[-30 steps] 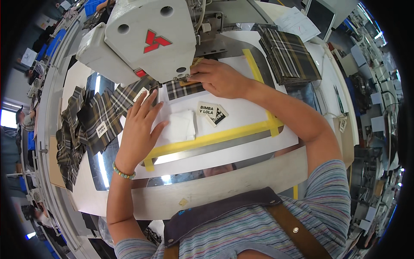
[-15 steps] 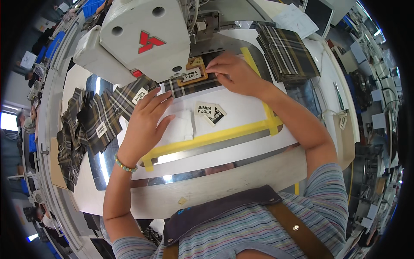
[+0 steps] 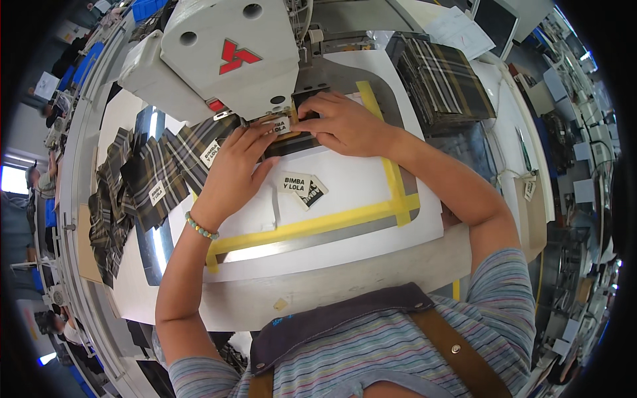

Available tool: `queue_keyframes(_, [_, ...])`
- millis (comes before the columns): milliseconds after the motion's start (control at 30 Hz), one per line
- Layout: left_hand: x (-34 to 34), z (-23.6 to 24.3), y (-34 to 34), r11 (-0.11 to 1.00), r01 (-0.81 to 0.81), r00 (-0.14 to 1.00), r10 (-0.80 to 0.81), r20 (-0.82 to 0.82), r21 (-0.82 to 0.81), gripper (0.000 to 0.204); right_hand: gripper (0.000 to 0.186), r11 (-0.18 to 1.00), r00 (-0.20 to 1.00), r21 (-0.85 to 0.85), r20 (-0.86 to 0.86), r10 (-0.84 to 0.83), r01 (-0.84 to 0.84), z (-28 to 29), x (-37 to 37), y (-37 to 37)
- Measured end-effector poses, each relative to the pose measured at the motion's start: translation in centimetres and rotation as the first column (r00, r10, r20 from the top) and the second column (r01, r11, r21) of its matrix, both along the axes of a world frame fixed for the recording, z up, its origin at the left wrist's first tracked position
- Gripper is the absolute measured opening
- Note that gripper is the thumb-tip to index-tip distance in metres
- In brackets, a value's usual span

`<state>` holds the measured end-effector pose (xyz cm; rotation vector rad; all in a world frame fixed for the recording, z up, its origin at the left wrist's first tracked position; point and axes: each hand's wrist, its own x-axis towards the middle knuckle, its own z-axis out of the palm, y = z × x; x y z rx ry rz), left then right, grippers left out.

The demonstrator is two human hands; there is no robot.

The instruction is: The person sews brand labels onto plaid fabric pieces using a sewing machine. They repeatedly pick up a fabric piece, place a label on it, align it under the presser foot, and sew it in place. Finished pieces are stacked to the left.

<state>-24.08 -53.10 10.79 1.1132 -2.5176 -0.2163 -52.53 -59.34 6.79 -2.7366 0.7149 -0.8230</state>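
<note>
A white label with dark lettering [image 3: 282,125] lies in the small brown frame under the sewing machine head [image 3: 192,69], over dark plaid fabric. My left hand [image 3: 237,166] is open, its extended fingertips resting at the label's left side. From the other side my right hand [image 3: 345,125] reaches in with bent fingers, thumb and forefinger closed at the frame's right edge; what they grip, if anything, is hidden. Two loose labels, one light [image 3: 293,182] and one partly black [image 3: 312,194], overlap on the white board [image 3: 345,176] edged with yellow tape.
Plaid pieces with sewn-on labels [image 3: 149,179] pile up on the left. A tall stack of folded plaid pieces [image 3: 448,86] stands at the back right, beside paper sheets [image 3: 458,33]. Tweezers [image 3: 524,149] lie at the table's right side.
The taped board has shifted left and slightly toward me, carrying the loose labels. My right hand has moved left with it, and my left fingers have come over to the framed label.
</note>
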Motion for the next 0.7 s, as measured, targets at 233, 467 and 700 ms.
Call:
queue_keyframes(233, [0.4, -1.1, -1.1, 1.0, 0.005, 1.0, -0.005, -0.01, 0.012, 0.041, 0.033, 0.997, 0.996, -0.074, -0.091, -0.024, 0.017, 0.6, 0.9, 0.5])
queue_keyframes(467, [0.9, -1.2, -2.3, 0.994, 0.054, 0.999, -0.054, -0.006, 0.099, 0.044, 0.034, 0.996, 0.997, -0.084, -0.064, -0.045, 0.04, 0.1, 0.8, 0.6])
queue_keyframes(700, [1.5, -1.5, -2.8, 0.988, 0.117, 0.992, -0.113, -0.047, 0.097, 0.045, 0.036, 0.997, 0.995, -0.071, -0.098, -0.024, 0.017, 0.3, 0.9, 0.5])
